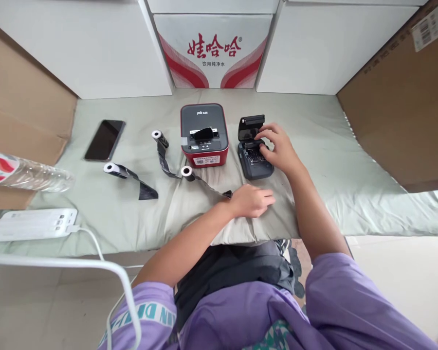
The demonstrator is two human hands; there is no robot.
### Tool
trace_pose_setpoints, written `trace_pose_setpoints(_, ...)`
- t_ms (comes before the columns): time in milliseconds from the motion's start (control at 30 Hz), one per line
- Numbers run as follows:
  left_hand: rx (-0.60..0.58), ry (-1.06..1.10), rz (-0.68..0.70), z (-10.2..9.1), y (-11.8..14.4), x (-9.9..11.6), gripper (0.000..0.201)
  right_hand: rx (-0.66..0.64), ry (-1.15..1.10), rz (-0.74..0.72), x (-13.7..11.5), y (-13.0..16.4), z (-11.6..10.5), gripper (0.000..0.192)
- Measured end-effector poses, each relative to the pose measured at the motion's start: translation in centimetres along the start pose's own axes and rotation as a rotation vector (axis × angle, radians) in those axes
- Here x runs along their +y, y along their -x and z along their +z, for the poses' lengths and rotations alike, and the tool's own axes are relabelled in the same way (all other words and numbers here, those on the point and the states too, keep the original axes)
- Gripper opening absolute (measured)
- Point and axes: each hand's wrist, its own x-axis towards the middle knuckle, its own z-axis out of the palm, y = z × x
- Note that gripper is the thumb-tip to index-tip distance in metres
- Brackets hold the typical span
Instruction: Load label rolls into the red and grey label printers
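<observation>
The person wears a loose purple short-sleeved shirt (241,311) with large teal-and-white lettering across the left sleeve (146,311). Both forearms are bare, and the left hand (253,200) and right hand (279,148) carry no gloves.

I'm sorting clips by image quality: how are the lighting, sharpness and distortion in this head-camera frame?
Head view: soft, even light, with only faint shadows under the left hand and right hand; no strong glare, though the phone screen is dark and glossy; wide-angle distortion bends the white boxes and cardboard edges; the small black printer is sharp.
</observation>
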Motion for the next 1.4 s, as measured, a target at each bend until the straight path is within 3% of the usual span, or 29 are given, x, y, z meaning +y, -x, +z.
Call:
trace_pose_setpoints(167,0.016,0.02,-0.013,0.2,0.0,-0.1,0.02,-0.171,-0.026,-0.028,-0.7,0.2,-0.6,0.036)
trace_pose_setpoints(333,0.004,0.007,-0.016,0.2,0.0,-0.1,0.021,0.149,-0.053,0.034,-0.2,-0.7,-0.4,0.046)
trace_pose_setpoints(400,-0.001,0.003,-0.015,0.2,0.0,-0.1,0.021,0.197,-0.088,0.045,0.1,-1.5,0.0,0.051)
trace_pose_setpoints(533,0.031,0.025,-0.02,0.3,0.1,-0.2,0.02,0.166,-0.192,0.091,0.0,-1.7,0.5,0.054)
trace_pose_setpoints(733,0.04,0.019,-0.021,0.5,0.2,-0.3,0.021,0.02,-0.26,0.123,0.5,0.5,-0.1,0.035)
trace_pose_setpoints(1000,0.016,0.004,-0.034,0.4,0.1,-0.4,0.024,-0.201,-0.642,0.302,2.1,0.6,-0.3,0.061)
trace_pose_setpoints(1400,0.019,0.017,-0.042,0.5,0.2,-0.4,0.025,-0.247,-0.759,0.314,2.8,0.7,-0.2,0.066)
